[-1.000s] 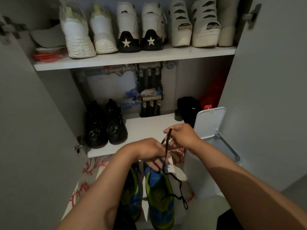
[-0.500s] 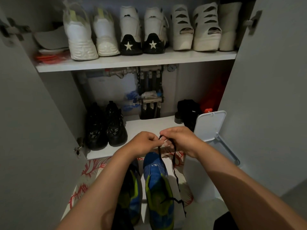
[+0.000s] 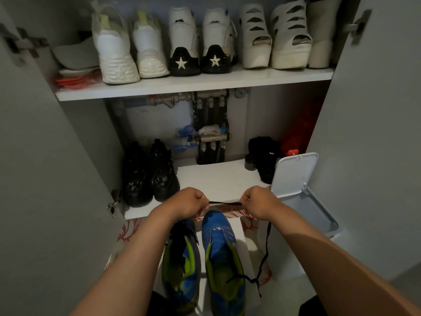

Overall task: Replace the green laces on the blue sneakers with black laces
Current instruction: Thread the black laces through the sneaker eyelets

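Two blue and green sneakers stand on the floor below my hands, toes toward the cabinet: the left sneaker (image 3: 182, 263) partly behind my left forearm, the right sneaker (image 3: 222, 252) in full view. My left hand (image 3: 190, 201) and my right hand (image 3: 257, 200) each pinch the black lace (image 3: 224, 203), which is stretched taut and level between them above the right sneaker's toe. From my right hand the lace hangs down to the right and ends beside the right sneaker's opening. No green lace shows.
An open shoe cabinet faces me, doors swung out at both sides. A white shelf (image 3: 205, 85) holds several white shoes. Black shoes (image 3: 150, 174) stand on the lower shelf, pipes behind. A white bin (image 3: 303, 201) with raised lid stands at right. A red-patterned mat (image 3: 129, 229) lies under the sneakers.
My hands have moved apart from a close pinch, pulling the black lace from a hanging loop into a taut horizontal line between them.
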A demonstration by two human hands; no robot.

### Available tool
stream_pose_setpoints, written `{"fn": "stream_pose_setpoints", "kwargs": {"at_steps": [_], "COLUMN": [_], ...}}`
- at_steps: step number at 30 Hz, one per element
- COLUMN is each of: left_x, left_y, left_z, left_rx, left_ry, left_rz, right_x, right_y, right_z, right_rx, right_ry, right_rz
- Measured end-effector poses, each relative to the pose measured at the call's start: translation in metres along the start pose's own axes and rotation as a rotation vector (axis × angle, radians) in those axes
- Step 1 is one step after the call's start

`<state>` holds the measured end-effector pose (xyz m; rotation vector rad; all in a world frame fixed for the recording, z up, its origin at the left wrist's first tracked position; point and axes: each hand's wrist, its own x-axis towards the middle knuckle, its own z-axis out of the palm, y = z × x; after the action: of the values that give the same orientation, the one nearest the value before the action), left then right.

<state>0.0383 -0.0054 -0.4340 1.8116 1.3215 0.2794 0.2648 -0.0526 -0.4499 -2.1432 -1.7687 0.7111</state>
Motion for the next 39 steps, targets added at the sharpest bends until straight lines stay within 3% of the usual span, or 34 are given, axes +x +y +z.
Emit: {"fn": "stream_pose_setpoints", "kwargs": {"at_steps": [3, 6, 8, 11, 17, 22, 28, 32, 35, 39], "left_x": [-0.003, -0.002, 0.001, 0.005, 0.009, 0.01, 0.011, 0.011, 0.013, 0.015], "left_y": [0.005, 0.012, 0.013, 0.01, -0.001, 0.004, 0.006, 0.003, -0.004, -0.014], "left_z": [0.008, 0.017, 0.019, 0.013, 0.008, 0.024, 0.029, 0.032, 0.037, 0.049], "left_rx": [0.043, 0.116, 0.147, 0.169, 0.052, 0.041, 0.267, 0.237, 0.244, 0.326], "left_ry": [-0.014, 0.005, 0.039, 0.074, -0.053, -0.092, 0.083, 0.082, 0.053, -0.001], "left_rz": [0.092, 0.152, 0.166, 0.133, 0.044, 0.041, 0.026, 0.038, 0.043, -0.014], "right_x": [-0.006, -0.008, -0.006, 0.0, 0.005, 0.002, 0.009, 0.007, 0.005, 0.002], "right_y": [-0.009, -0.024, -0.03, -0.027, -0.017, -0.023, -0.019, -0.011, -0.001, 0.005], "right_z": [0.005, 0.009, 0.01, 0.013, 0.018, 0.028, 0.032, 0.032, 0.033, 0.039], "right_rx": [-0.043, 0.403, 0.502, 0.308, 0.211, 0.492, 0.45, 0.482, 0.375, 0.028], "right_ry": [-0.121, -0.233, -0.251, -0.17, -0.138, -0.25, -0.188, -0.18, -0.15, -0.136], "right_rz": [-0.095, -0.167, -0.194, -0.216, -0.139, -0.095, -0.139, -0.175, -0.147, -0.081]}}
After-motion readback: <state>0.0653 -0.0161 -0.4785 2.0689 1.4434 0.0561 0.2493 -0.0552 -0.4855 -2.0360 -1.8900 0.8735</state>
